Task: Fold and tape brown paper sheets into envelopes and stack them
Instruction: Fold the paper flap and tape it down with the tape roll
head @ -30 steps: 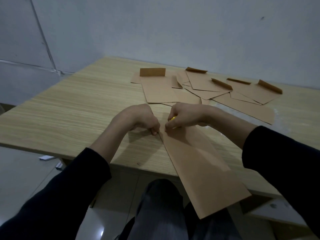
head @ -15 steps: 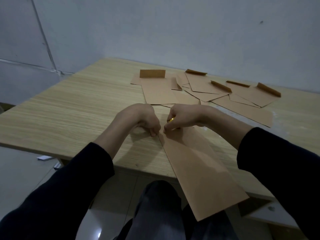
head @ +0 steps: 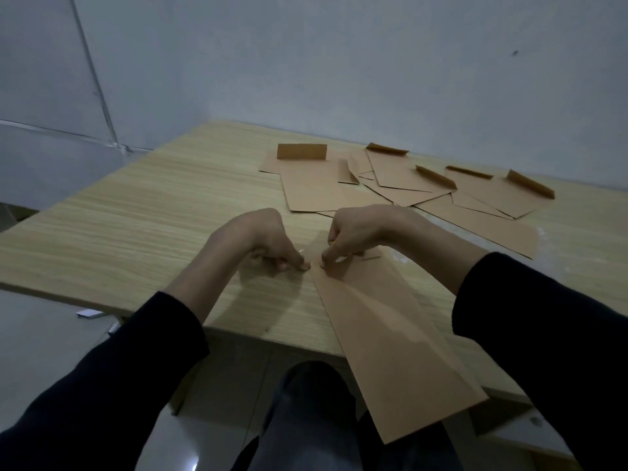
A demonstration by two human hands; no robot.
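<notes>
Bare workroom; wooden table [head: 136, 215]; plain wall [head: 339, 62].

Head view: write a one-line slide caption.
Right hand pinches the far end of a brown paper sheet overhanging the table, left hand beside it; envelopes lie behind.

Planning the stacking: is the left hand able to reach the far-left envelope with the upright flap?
Probably yes: only bare table lies between the left hand and that envelope. It is curled at the corner of the brown sheet, though, and must leave that first.
</notes>
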